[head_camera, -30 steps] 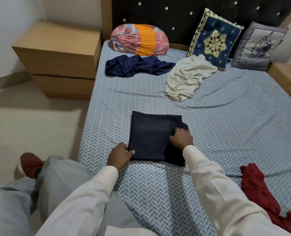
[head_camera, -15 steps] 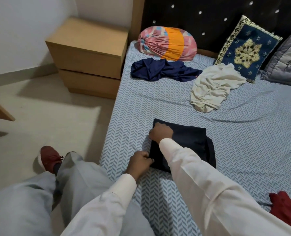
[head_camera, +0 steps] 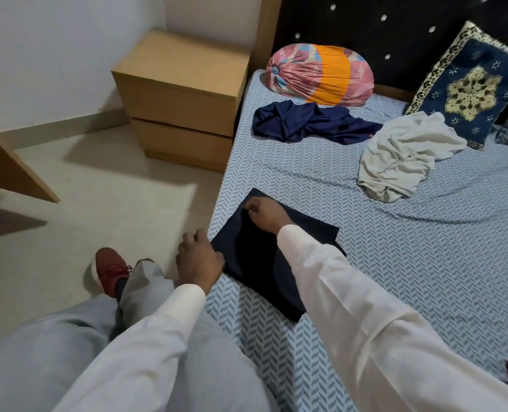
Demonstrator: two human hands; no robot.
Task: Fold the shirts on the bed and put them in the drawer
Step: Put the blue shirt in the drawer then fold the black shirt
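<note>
Where R sleeve (head_camera: 321,272) crosses folded shirt (head_camera: 246,257), its mid's hidden

The bed (head_camera: 425,263) holds a folded dark shirt (head_camera: 246,263) at the grip; beyond it, navy shirt (head_camera: 300,126), pale shirt (head_camera: 401,159), bolster (head_camera: 318,75).

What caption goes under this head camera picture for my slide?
Left hand and right hand hold a folded dark shirt on the bed.
</note>
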